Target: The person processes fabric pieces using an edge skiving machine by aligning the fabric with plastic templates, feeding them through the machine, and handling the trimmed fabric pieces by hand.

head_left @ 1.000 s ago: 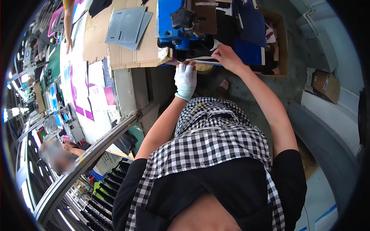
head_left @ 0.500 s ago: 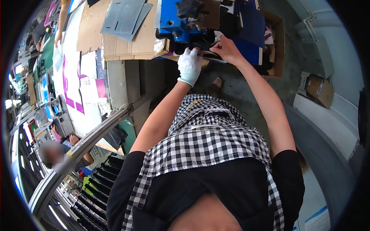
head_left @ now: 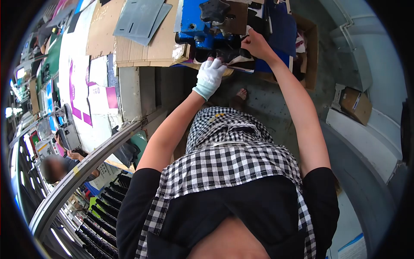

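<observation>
Positioning, apparently: left hand (head_left: 210, 73) at dark material (head_left: 233, 55), table's near edge (head_left: 262, 66); right hand (head_left: 257, 46) curled, both grips unclear; next move needs steady hold.

The floor (head_left: 274, 100) is bordered at right by a pale wall (head_left: 381, 64); at left, strip lights (head_left: 62, 242) are seen beyond a rail (head_left: 103, 151).
</observation>
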`<state>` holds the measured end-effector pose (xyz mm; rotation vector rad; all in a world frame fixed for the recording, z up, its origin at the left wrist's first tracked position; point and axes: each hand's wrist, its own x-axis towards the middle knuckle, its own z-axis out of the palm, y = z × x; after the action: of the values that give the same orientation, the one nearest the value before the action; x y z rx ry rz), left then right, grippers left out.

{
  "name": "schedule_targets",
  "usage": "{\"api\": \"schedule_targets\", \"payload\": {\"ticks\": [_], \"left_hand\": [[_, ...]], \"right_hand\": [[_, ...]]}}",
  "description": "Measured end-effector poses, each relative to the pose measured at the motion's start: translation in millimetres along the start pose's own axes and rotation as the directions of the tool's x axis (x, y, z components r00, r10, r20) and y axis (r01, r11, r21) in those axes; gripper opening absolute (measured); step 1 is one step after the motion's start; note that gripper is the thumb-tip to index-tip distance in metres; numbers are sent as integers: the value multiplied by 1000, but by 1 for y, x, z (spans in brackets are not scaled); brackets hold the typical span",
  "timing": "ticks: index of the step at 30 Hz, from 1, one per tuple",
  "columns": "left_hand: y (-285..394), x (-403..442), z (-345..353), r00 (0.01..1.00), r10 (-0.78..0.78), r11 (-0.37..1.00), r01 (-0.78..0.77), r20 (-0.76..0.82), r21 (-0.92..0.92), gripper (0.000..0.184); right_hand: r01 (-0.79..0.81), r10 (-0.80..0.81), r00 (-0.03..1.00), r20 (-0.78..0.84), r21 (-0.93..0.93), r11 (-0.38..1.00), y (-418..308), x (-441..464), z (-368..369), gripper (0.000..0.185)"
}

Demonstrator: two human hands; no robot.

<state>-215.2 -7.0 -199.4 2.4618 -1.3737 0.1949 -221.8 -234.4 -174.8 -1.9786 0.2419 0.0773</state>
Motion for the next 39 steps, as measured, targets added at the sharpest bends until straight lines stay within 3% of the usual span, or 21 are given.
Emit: {"api": "schedule_targets", "payload": {"ticks": [3,7,8,12,15,16,19,21,23,25,30,33,35,37,39], "left_hand": [[3,3,-17,999,-39,999,38,-8,-39,13],[29,21,-42,971,-42,971,-16,-235,-240,15],[36,23,-37,960,-132,966,69,-249,-248,17],[42,30,-1,952,-249,955,211,-178,-206,18],[44,33,5,948,-297,930,260,-115,-260,17],[45,34,4,942,-318,916,275,-111,-291,16],[44,35,3,923,-381,878,344,-49,-333,15],[44,34,1,911,-408,861,363,-58,-355,14],[44,35,1,903,-426,849,379,-51,-369,13],[43,33,2,896,-443,839,404,-25,-366,13],[39,31,1,957,-280,888,227,-79,-399,11],[32,28,1,992,-48,949,8,-118,-314,12],[21,19,11,981,127,954,-161,-145,-252,14],[18,16,5,974,210,951,-225,-89,-214,17],[18,15,-1,965,257,942,-264,-58,-209,19]], "right_hand": [[-38,37,998,51,5,999,-1,3,-1,44],[-79,74,995,71,70,994,1,-3,-2,48],[-83,77,995,61,92,992,5,-4,-1,49],[-121,114,992,49,156,980,9,-13,-5,55],[-76,68,997,38,301,951,10,-27,-8,48],[-79,77,997,15,214,974,5,-35,-13,57],[122,-122,991,-57,-7,992,-18,-72,-11,61],[281,-297,955,22,-399,873,-22,-85,-5,67],[375,-425,905,6,-479,793,-5,-88,5,61],[310,-348,937,-29,-388,868,1,-87,10,57],[63,-55,994,-97,82,995,0,-72,6,47],[-20,54,983,-177,187,982,9,-51,0,46],[-36,65,962,-265,113,993,-1,-36,-15,47],[49,-36,972,-231,50,998,5,-27,-15,48],[31,-10,985,-171,122,992,4,-34,-15,48]]}}
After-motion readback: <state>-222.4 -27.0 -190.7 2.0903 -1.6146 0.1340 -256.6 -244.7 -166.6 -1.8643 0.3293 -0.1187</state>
